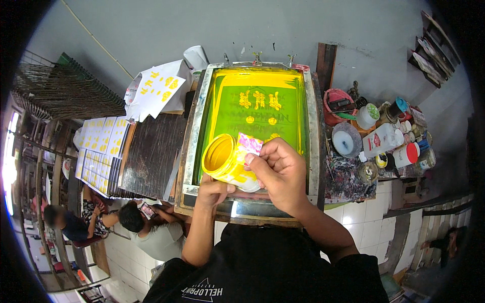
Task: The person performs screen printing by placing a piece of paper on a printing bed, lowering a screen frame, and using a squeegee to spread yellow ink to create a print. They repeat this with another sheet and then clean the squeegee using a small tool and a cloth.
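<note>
A jar of yellow ink is held above the near part of a framed green screen, its open mouth tipped up and to the left, its long axis slanting down to the right. It sits above the left hand, which grips its lower side, and left of the right hand, which pinches a small pink-patterned card by the jar's rim. Both forearms reach up from below, converging; the right wrist bends inward.
</note>
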{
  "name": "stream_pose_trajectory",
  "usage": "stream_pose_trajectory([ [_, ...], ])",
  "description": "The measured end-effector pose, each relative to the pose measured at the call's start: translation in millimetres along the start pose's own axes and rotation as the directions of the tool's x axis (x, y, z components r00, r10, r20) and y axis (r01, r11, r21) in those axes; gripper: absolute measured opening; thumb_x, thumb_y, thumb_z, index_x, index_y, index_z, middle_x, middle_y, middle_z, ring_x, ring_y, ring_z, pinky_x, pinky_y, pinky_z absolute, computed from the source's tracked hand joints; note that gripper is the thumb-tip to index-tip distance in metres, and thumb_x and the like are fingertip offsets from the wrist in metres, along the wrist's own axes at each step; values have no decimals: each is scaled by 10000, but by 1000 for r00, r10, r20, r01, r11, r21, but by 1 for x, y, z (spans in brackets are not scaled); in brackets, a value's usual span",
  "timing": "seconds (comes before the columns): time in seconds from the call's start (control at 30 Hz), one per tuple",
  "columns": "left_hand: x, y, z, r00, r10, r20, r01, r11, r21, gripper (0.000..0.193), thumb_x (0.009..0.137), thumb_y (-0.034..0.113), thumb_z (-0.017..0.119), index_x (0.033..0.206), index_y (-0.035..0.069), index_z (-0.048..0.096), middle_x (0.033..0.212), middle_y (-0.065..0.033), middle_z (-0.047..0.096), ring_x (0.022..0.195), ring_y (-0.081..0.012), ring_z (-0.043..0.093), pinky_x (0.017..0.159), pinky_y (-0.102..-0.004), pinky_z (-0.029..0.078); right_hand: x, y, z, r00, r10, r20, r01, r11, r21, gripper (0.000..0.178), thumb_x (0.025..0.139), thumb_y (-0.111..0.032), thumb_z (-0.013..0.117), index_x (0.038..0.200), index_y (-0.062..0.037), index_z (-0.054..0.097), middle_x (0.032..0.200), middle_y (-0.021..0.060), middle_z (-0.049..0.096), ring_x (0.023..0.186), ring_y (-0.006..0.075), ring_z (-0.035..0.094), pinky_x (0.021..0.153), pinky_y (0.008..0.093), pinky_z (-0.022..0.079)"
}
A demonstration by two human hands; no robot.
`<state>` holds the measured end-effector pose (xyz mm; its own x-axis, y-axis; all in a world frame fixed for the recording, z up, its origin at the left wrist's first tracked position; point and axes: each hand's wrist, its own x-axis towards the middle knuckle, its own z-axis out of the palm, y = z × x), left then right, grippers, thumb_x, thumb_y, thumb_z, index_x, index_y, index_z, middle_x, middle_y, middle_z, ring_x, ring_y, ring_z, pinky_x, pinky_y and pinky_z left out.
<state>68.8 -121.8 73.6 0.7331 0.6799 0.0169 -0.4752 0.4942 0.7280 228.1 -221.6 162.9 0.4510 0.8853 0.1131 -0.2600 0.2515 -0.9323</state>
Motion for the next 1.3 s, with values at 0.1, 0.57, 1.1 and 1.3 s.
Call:
stream_pose_trajectory([
  [0.1, 0, -4, 1, 999, 45, -7, -45, 999, 29, 1029, 520, -98, 639, 1519, -1, 413, 1390, -190, 608, 1285, -356, 600, 1127, -487, 456, -4, 3, 3, 999, -32, -42, 30, 999, -46, 148, 964, -8, 690, 925, -30, 549, 790, 76, 698, 546, 12, 506, 473, 194, 368],
  [0.57, -4, -2, 1, 999, 18, -37, -12, 987, 161, 1055, 531, 2, 693, 1540, 27, 384, 1420, -186, 580, 1312, -372, 570, 1162, -491, 413, 10, -10, -9, 999, -47, -18, 45, 994, -102, 105, 975, -37, 682, 957, 10, 591, 793, 40, 692, 703, 22, 615, 605, 212, 485],
  [1.1, 1, 3, 18, 996, 5, -86, 13, 977, 212, 1044, 538, -8, 673, 1538, 9, 375, 1403, -174, 586, 1287, -327, 589, 1138, -448, 433, 3, 8, -12, 986, -162, -30, 154, 972, -178, 122, 973, -37, 689, 938, 10, 582, 752, 39, 688, 671, 20, 619, 569, 219, 486],
  [1.3, 2, 3, 22, 994, 29, -109, -2, 970, 242, 1020, 540, -13, 662, 1523, 7, 389, 1391, -179, 592, 1270, -326, 600, 1126, -441, 447, 0, 19, -11, 962, -272, -34, 253, 929, -272, 136, 967, -42, 698, 915, 12, 584, 703, 50, 681, 643, 27, 626, 551, 225, 482],
])
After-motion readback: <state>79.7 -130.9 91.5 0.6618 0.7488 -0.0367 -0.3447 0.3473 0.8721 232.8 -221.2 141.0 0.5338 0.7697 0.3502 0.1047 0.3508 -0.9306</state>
